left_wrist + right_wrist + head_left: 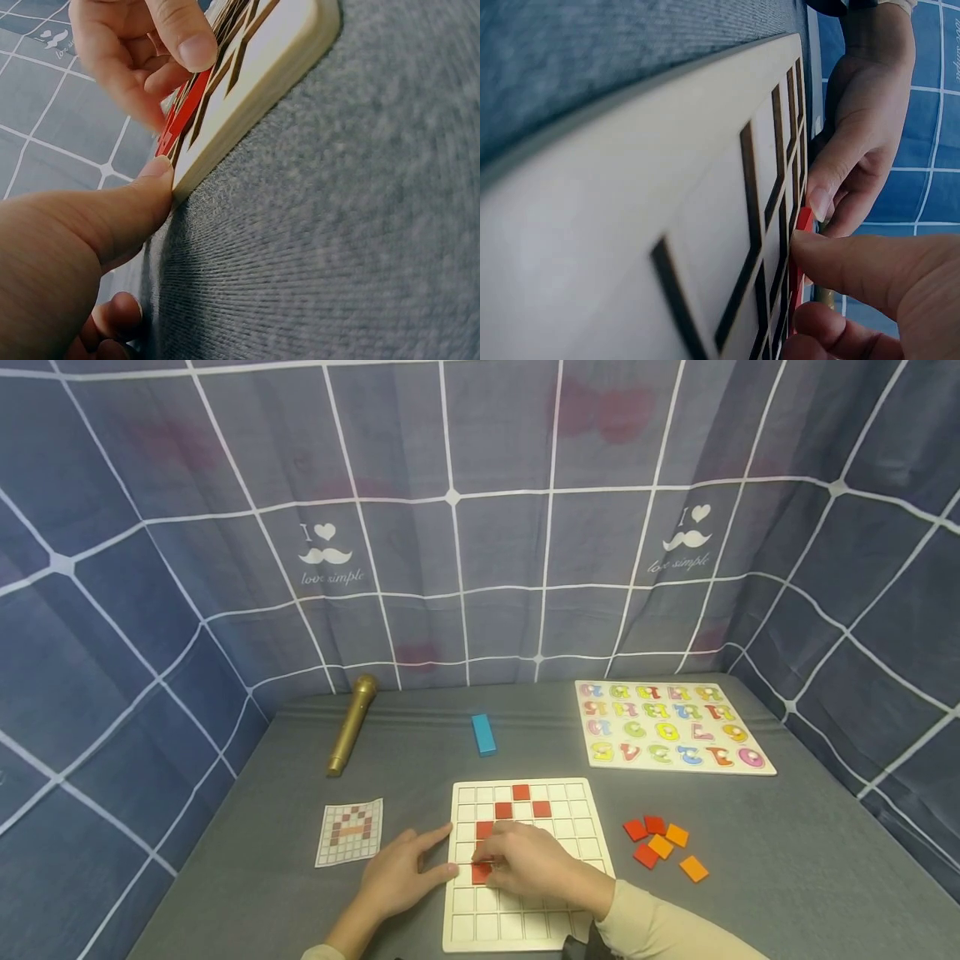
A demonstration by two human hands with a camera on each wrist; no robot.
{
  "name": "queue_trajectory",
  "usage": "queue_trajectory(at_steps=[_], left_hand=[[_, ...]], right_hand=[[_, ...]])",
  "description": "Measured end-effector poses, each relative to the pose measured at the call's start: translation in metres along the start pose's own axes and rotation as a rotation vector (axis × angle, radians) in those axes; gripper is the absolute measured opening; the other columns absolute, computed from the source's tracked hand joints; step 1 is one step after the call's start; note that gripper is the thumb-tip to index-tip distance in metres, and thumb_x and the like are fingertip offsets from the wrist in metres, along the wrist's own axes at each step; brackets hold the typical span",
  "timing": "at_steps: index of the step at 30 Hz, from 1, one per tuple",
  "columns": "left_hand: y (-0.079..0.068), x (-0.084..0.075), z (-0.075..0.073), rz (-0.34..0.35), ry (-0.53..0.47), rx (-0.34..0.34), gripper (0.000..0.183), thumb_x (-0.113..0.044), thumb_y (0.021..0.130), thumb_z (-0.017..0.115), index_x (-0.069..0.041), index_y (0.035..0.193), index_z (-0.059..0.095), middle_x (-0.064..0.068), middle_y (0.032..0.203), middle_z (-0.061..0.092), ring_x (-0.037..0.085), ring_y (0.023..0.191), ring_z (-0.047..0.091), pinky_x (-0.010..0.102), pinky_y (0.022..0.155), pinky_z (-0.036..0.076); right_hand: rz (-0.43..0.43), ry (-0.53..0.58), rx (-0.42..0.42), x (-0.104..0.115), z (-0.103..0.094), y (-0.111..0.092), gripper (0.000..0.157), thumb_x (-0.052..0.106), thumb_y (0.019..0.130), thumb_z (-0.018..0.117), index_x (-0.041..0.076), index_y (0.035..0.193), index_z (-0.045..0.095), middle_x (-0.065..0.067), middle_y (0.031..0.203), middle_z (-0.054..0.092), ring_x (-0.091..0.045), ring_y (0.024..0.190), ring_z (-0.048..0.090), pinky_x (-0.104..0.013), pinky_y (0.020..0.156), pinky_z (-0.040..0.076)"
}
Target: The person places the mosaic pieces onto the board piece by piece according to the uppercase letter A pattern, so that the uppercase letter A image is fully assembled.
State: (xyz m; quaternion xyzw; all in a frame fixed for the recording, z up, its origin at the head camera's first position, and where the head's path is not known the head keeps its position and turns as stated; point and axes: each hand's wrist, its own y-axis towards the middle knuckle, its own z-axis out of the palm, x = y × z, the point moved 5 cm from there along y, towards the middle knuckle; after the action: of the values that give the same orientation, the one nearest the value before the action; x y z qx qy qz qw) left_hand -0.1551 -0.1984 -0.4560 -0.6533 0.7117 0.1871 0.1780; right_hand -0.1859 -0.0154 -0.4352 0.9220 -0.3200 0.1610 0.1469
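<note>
A cream board with a grid of square cells lies flat at the front middle in the head view. Several red tiles sit in its cells in a slanting pattern. My left hand rests at the board's left edge, thumb and index finger extended against it. Over the left-middle cells, my right hand has thumb and curled fingers at a red square tile. In the right wrist view the thumb touches a red tile's edge; the fingers partly hide the tiles beneath.
Loose red and orange tiles lie right of the board. A small printed pattern card is at the left. Farther back are a gold microphone, a blue block and a number puzzle board. Checked curtains enclose the table.
</note>
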Motion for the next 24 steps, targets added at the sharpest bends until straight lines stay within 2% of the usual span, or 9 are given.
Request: queue_trajectory(at_steps=[4,8,11,15,24], left_hand=[[0.0,0.001,0.0,0.003,0.006,-0.003,0.061,-0.057,0.08,0.071,-0.028,0.133,0.063,-0.007,0.071,0.041,0.004,0.058,0.033,0.022,0.05,0.027],[0.001,0.002,0.001,0.007,0.017,-0.008,0.061,-0.058,0.08,0.071,-0.028,0.133,0.063,-0.007,0.071,0.041,0.004,0.058,0.033,0.022,0.05,0.027],[0.001,0.002,0.001,0.007,0.018,-0.009,0.06,-0.058,0.08,0.071,-0.028,0.132,0.064,-0.007,0.071,0.041,0.004,0.057,0.033,0.022,0.05,0.027],[0.002,0.002,0.001,0.005,0.014,-0.005,0.06,-0.058,0.081,0.071,-0.028,0.132,0.064,-0.007,0.071,0.041,0.004,0.057,0.033,0.022,0.05,0.027],[0.001,0.001,0.001,0.017,0.014,-0.013,0.06,-0.058,0.08,0.071,-0.029,0.132,0.064,-0.007,0.071,0.04,0.004,0.057,0.032,0.022,0.05,0.027]], right_hand=[[-0.036,-0.017,0.02,0.004,0.001,0.0,0.025,0.014,0.079,0.075,0.024,0.102,0.078,0.013,0.079,0.054,0.005,0.066,0.039,-0.012,0.055,0.035],[-0.052,-0.044,0.023,0.006,0.001,-0.001,0.021,0.018,0.081,0.076,0.025,0.1,0.079,0.013,0.081,0.059,0.006,0.067,0.041,-0.011,0.057,0.036],[-0.043,-0.045,0.025,0.005,0.0,-0.002,0.018,0.023,0.082,0.078,0.025,0.099,0.08,0.013,0.08,0.057,0.006,0.067,0.041,-0.011,0.058,0.036],[-0.014,-0.019,0.028,0.001,0.0,-0.003,0.022,0.025,0.081,0.079,0.023,0.103,0.078,0.013,0.079,0.054,0.005,0.066,0.039,-0.013,0.058,0.037],[0.008,0.044,0.006,-0.009,-0.007,-0.009,0.017,0.024,0.084,0.076,0.021,0.101,0.079,0.012,0.082,0.06,0.006,0.067,0.041,-0.013,0.059,0.04]])
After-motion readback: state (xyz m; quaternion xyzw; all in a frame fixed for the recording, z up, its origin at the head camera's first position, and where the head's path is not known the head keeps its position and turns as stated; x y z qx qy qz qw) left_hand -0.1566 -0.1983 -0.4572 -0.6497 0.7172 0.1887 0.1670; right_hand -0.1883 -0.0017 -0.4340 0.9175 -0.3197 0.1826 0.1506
